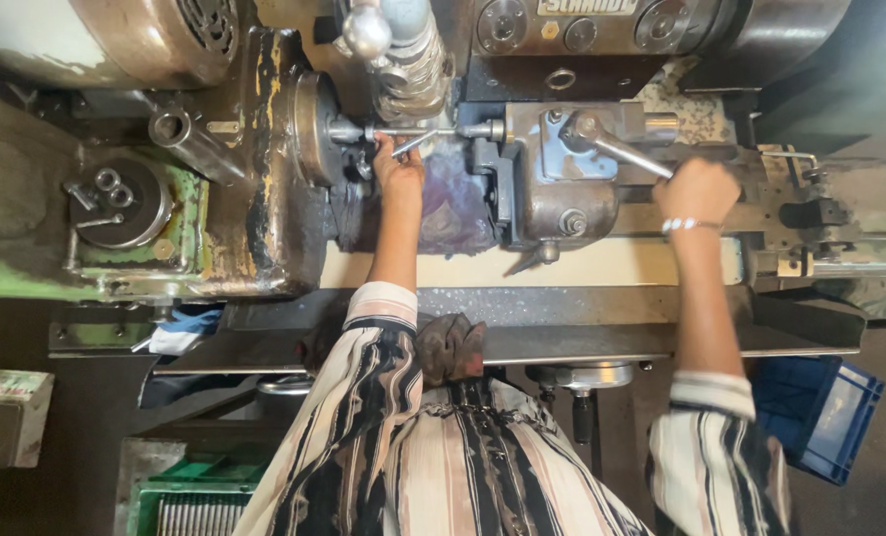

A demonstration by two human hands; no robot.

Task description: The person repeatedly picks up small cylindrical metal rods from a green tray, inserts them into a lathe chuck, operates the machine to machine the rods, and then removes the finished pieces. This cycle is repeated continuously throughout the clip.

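Observation:
I look down on a worn metal machine, a lathe or grinder. My left hand (398, 167) reaches in and grips a thin metal rod (415, 131) held between the round faceplate (314, 127) and the tailstock (552, 179). My right hand (698, 191), with a silver bracelet on the wrist, is closed around the end of the tailstock's steel lever (617, 149). Both sleeves are striped beige and black.
A purple plastic sheet (458, 208) lies under the rod. A dark rag (450, 345) rests on the front rail (562, 308). A blue crate (820, 412) stands at lower right, a green crate (200, 496) with metal parts at lower left, a small box (6, 415) far left.

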